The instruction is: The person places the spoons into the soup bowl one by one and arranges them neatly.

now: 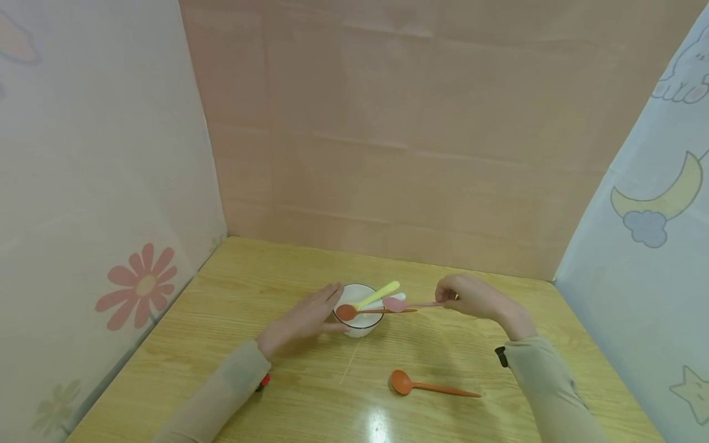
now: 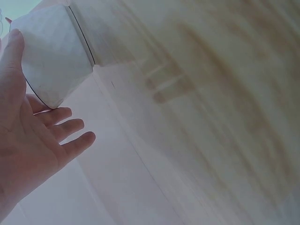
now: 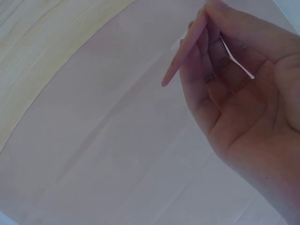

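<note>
My left hand grips a white bowl with a dark rim, its thumb on the near side and fingers round the left. In the left wrist view, the thumb lies along the wall of the bowl. A yellow spoon and a white spoon lean in the bowl, handles to the right. Across them rests an orange spoon. Just right of the bowl, my right hand pinches a pink spoon by its handle, the spoon's head overlapping the other handles. The handle's end pokes out between thumb and fingers.
A larger orange spoon lies on the wooden table nearer me, handle to the right. By the left sleeve shows a small red and dark object. Fabric walls enclose the table at the back and both sides.
</note>
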{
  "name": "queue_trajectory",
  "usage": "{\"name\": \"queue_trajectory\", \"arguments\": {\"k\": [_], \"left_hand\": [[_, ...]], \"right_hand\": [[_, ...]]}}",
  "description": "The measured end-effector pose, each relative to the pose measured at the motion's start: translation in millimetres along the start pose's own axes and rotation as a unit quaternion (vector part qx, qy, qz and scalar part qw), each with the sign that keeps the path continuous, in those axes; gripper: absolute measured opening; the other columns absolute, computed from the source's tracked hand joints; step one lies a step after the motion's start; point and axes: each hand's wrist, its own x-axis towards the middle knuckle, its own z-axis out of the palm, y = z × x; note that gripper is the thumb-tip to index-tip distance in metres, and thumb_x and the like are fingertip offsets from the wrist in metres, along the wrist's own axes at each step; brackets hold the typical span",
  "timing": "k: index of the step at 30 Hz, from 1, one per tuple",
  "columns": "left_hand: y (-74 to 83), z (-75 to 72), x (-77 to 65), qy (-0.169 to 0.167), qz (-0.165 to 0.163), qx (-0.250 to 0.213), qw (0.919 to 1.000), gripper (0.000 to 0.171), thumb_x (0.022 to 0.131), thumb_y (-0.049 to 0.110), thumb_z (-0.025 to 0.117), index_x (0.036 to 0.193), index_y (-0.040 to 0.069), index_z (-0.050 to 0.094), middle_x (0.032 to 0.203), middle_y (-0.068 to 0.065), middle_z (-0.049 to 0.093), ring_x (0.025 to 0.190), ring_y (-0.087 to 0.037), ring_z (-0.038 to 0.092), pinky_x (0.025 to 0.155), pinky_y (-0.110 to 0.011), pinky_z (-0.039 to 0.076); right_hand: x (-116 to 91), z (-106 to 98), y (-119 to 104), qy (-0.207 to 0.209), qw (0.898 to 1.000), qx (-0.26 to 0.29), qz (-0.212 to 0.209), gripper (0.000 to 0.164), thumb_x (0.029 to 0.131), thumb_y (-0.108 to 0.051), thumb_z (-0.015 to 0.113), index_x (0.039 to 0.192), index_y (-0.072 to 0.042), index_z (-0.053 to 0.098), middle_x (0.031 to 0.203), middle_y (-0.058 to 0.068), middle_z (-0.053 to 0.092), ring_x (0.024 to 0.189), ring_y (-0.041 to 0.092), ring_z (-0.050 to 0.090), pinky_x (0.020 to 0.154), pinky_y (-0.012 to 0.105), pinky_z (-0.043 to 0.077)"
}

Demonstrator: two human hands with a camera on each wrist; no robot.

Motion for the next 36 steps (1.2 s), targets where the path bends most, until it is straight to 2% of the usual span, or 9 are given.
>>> {"name": "queue_trajectory", "arguments": {"k": [25,36], "left_hand": [[-1.9,-1.1,-0.1,-0.001,-0.006,-0.008,1.0,0.093,0.093,0.052,0.063,0.154,-0.007,0.024,0.161,-0.027,0.026,0.149,-0.043,0.029,0.121,-0.053,0.029],[-0.2,-1.5,-0.1,-0.001,-0.005,-0.002,1.0,0.093,0.092,0.052,0.064,0.154,-0.007,0.026,0.16,-0.026,0.028,0.148,-0.043,0.03,0.12,-0.054,0.031]], "right_hand": [[32,4,-21,-0.002,0.999,-0.031,-0.042,0.014,0.086,0.004,0.069,0.081,-0.009,0.067,0.076,-0.003,0.063,0.067,0.002,0.048,0.061,0.02,0.045],[43,9,-30,-0.006,0.997,-0.056,-0.047,0.015,0.085,0.004,0.07,0.079,-0.009,0.066,0.077,-0.003,0.064,0.07,0.004,0.052,0.064,0.02,0.047]]}}
